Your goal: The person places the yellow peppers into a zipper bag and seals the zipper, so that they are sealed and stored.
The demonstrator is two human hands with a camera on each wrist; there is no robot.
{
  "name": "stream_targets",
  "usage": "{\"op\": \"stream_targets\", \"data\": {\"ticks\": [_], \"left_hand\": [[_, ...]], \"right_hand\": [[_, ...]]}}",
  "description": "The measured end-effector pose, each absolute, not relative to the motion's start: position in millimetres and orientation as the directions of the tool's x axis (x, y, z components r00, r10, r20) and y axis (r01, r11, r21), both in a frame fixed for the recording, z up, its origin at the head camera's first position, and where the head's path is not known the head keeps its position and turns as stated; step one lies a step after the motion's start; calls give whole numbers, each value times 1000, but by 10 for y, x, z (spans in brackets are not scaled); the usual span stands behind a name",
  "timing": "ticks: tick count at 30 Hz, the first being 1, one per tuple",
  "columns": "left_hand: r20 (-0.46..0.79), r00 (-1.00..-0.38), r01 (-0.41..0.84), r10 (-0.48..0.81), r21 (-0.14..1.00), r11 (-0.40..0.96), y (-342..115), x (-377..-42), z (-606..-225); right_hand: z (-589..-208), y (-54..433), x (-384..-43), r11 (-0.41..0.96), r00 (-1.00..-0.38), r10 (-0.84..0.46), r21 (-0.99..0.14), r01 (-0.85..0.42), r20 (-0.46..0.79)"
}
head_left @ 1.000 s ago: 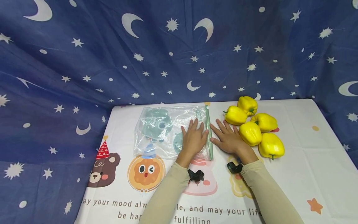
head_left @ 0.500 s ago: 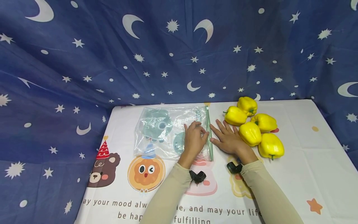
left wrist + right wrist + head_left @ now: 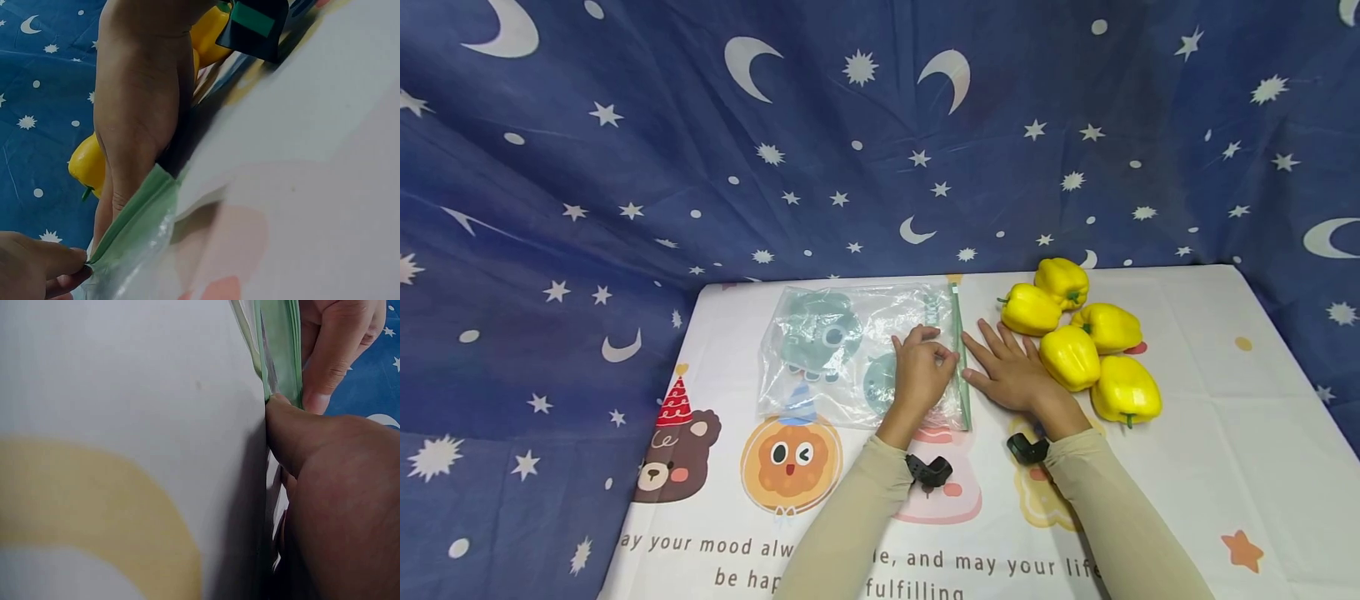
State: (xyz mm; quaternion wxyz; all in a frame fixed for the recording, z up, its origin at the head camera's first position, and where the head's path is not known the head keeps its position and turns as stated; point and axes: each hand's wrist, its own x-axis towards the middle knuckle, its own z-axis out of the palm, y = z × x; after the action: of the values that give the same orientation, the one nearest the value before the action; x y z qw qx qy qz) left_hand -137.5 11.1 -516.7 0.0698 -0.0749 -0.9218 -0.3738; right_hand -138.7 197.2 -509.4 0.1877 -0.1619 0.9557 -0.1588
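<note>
A flat, clear zip bag (image 3: 880, 312) lies on the table, and teal cartoon shapes show within its outline. Its green zip edge (image 3: 958, 325) runs along the right side. My left hand (image 3: 917, 375) pinches that edge between thumb and index finger, the other fingers bent above the bag. In the left wrist view the green strip (image 3: 131, 215) rises from the cloth where it is pinched. My right hand (image 3: 1013, 375) rests on the table with its fingers spread. Its thumb tip touches the strip (image 3: 289, 356) in the right wrist view. Several yellow bell peppers (image 3: 1070, 358) sit just right of it.
A white cloth (image 3: 1195, 467) with printed cartoons and lettering covers the table. Behind and to the left hangs a blue curtain (image 3: 820, 150) with moons and stars. Each wrist wears a black camera mount (image 3: 929, 471).
The left hand lay flat with spread fingers a second ago; its fingers have since bent into a pinch at the zip edge. The right hand, bag and peppers look unmoved.
</note>
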Motion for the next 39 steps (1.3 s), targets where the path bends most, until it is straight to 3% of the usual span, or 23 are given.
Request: {"op": "stream_targets", "data": {"ticks": [8, 27, 32, 39], "left_hand": [[192, -976, 206, 102, 673, 710, 63, -1367, -5192], [79, -982, 159, 173, 837, 523, -288, -1352, -5132], [53, -983, 125, 178, 897, 424, -349, -1356, -5175], [-78, -984, -46, 161, 981, 189, -400, -1342, -5190]], "right_hand": [[-5088, 1953, -1389, 893, -878, -378, -368, -261, -295], [-5060, 1961, -1383, 893, -876, -375, -372, -253, -303], [-5077, 1963, -1386, 895, -875, -373, -368, -252, -308], [-5067, 1957, -1389, 895, -874, -371, -371, -246, -314]]}}
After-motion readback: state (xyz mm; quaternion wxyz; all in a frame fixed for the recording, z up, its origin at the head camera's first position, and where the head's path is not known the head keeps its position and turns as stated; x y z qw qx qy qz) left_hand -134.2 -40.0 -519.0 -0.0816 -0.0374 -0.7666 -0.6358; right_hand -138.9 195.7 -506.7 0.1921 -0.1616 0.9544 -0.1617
